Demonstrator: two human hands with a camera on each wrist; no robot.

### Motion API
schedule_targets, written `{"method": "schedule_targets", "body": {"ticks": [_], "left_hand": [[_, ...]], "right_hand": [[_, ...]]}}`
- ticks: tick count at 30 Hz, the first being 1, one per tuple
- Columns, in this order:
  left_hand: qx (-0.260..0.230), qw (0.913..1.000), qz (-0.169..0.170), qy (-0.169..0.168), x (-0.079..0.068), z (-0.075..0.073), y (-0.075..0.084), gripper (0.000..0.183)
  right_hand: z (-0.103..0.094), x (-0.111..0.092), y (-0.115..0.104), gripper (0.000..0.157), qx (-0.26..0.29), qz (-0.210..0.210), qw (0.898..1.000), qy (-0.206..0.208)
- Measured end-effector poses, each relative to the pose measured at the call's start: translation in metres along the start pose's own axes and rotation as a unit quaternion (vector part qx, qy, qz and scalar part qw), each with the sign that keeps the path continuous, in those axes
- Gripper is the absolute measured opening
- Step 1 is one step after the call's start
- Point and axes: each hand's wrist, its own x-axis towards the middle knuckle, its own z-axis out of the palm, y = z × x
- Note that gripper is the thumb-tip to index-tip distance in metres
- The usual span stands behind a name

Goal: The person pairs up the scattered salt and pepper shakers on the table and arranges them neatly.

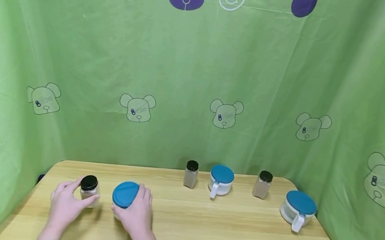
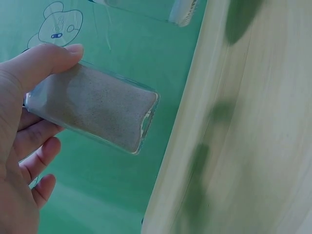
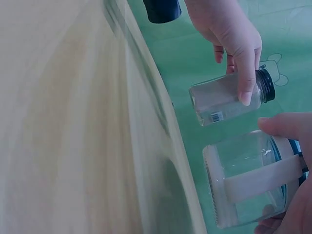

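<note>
My left hand (image 1: 65, 207) grips a small clear jar (image 1: 89, 182) with a black lid, thumb on one side and fingers on the other. Grey-brown powder fills much of this jar (image 2: 97, 105) in the left wrist view, and its base appears raised off the wood. To its right, my right hand (image 1: 136, 212) holds a round glass jar (image 1: 124, 194) by its blue lid and rim. The right wrist view shows that glass jar (image 3: 248, 214) with a white handle down its side; its base also seems raised. Some right fingers are hidden behind it.
Along the back of the wooden table (image 1: 220, 238) stand a black-lidded jar (image 1: 190, 177), a blue-lidded jar with a handle (image 1: 221, 177) and another black-lidded jar (image 1: 262, 187). A second blue-lidded handled jar (image 1: 299, 209) is near the right edge. A green curtain (image 1: 186, 61) surrounds the table.
</note>
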Motion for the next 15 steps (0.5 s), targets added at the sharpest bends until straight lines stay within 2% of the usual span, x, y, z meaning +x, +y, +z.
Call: {"method": "schedule_targets", "body": {"ticks": [9, 15], "left_hand": [[-0.003, 0.9989, -0.043, -0.021, -0.002, -0.010, -0.008, 0.083], [0.002, 0.9983, -0.050, -0.031, -0.002, -0.014, -0.014, 0.085]], "right_hand": [[0.014, -0.004, -0.004, 0.100, 0.008, 0.011, 1.000, 0.001], [0.023, -0.007, -0.008, 0.098, 0.008, 0.009, 1.000, 0.004]]}}
